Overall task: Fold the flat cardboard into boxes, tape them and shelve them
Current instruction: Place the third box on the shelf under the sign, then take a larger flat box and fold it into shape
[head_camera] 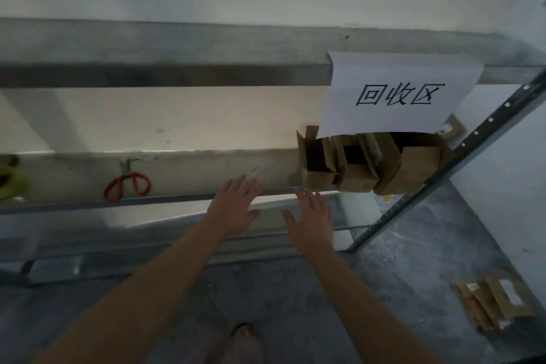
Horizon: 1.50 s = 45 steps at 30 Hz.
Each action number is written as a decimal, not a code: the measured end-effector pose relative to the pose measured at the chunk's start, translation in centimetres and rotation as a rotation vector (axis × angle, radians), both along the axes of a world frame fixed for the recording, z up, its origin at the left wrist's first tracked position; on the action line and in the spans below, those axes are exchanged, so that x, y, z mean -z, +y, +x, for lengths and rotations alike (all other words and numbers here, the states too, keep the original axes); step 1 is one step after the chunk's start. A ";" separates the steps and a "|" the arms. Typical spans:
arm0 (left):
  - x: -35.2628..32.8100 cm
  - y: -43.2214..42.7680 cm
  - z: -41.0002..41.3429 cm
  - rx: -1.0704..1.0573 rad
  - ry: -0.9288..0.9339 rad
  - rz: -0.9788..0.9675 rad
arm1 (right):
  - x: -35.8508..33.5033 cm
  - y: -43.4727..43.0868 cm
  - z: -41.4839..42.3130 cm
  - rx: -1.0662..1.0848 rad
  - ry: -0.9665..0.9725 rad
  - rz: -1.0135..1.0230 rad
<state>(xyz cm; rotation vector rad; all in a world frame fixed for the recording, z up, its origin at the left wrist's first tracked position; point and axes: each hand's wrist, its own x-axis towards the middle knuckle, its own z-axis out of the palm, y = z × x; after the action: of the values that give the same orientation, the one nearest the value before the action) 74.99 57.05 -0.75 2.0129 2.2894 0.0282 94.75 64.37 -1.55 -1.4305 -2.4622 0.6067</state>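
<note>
Several folded brown cardboard boxes (372,165) stand crowded at the right end of a metal shelf (189,198), some with flaps open. My left hand (236,207) reaches toward the shelf's front edge with fingers spread and straight, holding nothing. My right hand (313,221) hovers beside it, fingers also spread, just left of and below the boxes. A pile of flat cardboard (493,304) lies on the grey floor at the lower right.
Red-handled scissors (127,186) lie on the shelf to the left, and a yellow-green tape roll (10,183) sits at the far left. A white paper sign (399,94) hangs from the upper shelf beam. A perforated upright post (443,171) stands at right.
</note>
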 end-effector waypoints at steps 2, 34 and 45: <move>-1.0 -2.8 -2.2 0.003 0.085 0.029 | -1.1 -1.7 -2.1 -0.084 -0.082 0.075; 1.0 -58.5 -63.4 -0.828 0.034 -0.063 | 2.4 -45.6 -69.2 -0.636 -0.062 -0.053; 7.8 -61.5 -74.9 -1.079 -0.434 -0.070 | 6.8 -44.9 -70.5 -0.160 -0.238 -0.073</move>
<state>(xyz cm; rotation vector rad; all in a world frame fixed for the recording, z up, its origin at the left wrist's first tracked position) 0.08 -4.47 -8.59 0.4594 2.6508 0.3936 24.23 19.43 -8.36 -1.4153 -2.7876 0.5935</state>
